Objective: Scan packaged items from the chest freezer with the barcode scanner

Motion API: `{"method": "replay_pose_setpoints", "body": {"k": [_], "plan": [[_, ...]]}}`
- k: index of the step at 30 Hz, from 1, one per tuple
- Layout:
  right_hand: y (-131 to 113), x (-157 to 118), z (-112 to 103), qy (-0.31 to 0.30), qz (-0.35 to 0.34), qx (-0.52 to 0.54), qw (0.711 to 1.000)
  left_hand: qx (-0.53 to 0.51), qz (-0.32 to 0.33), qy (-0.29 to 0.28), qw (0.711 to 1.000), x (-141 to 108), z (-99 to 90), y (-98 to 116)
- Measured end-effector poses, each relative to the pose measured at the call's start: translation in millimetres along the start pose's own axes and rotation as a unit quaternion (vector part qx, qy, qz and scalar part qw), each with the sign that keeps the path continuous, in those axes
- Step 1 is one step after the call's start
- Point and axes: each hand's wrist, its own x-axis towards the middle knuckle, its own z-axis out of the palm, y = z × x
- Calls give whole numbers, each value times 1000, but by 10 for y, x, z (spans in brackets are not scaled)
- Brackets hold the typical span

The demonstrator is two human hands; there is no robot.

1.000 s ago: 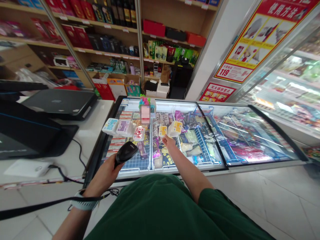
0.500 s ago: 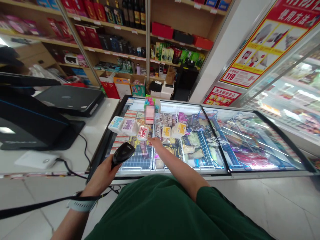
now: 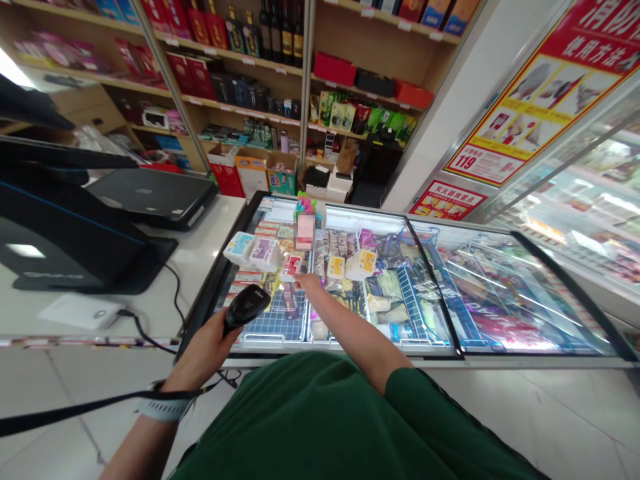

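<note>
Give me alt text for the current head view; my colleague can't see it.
The left hand holds a black scanner while the right hand is at the near edge of a red-labelled pack on a glass-topped freezer. Packs with blue and purple labels sit to its left, yellow-labelled packs to its right.

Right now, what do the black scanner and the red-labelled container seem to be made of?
Black scanner: probably hard plastic, smooth and glossy, given the pale sheen on its head. Red-labelled container: perhaps smooth plastic, whitish around its label; too small for certainty.
</note>
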Motion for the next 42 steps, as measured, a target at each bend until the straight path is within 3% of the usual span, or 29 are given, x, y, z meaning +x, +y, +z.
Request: {"method": "replay_pose_setpoints", "body": {"k": [4, 9, 12, 16, 20, 29, 42], "plan": [[39, 18, -43, 43, 48, 0, 998, 3, 2, -5, 1000, 27, 6, 17], [99, -60, -325, 74, 30, -12, 997, 12, 14, -10, 1000, 73, -13, 67], [68, -156, -565, 97, -20, -46, 994, 14, 31, -20, 999, 105, -16, 132], [-34, -324, -833, 114, -141, -132, 974, -8, 53, -31, 998, 162, 3, 264], [-106, -498, -988, 125, -170, -160, 964, -16, 67, -42, 997, 224, 37, 406], [-116, -719, -1092, 147, -177, -157, 960, 1, 94, -53, 994, 302, 101, 574], [-83, -728, -1091, 131, -163, -147, 967, 6, 99, -56, 994, 280, 93, 632]]}}
